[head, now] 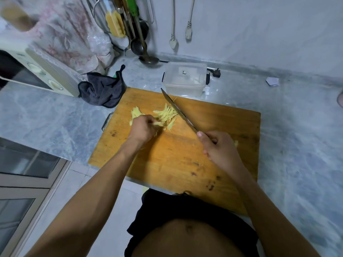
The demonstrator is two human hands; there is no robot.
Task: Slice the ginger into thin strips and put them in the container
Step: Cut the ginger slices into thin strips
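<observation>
A wooden cutting board lies on the marble counter. A pile of thin yellow ginger strips sits near its far left part, with uncut ginger slices to the left. My left hand has its fingers curled over the strips and pinches some of them. My right hand grips the handle of a knife, whose blade runs along the right side of the strips. A clear plastic container stands just beyond the board's far edge.
A dark cloth lies left of the board, next to a white microwave. Ladles and utensils hang at the back wall. Power plugs dangle there. A small paper scrap lies at the right.
</observation>
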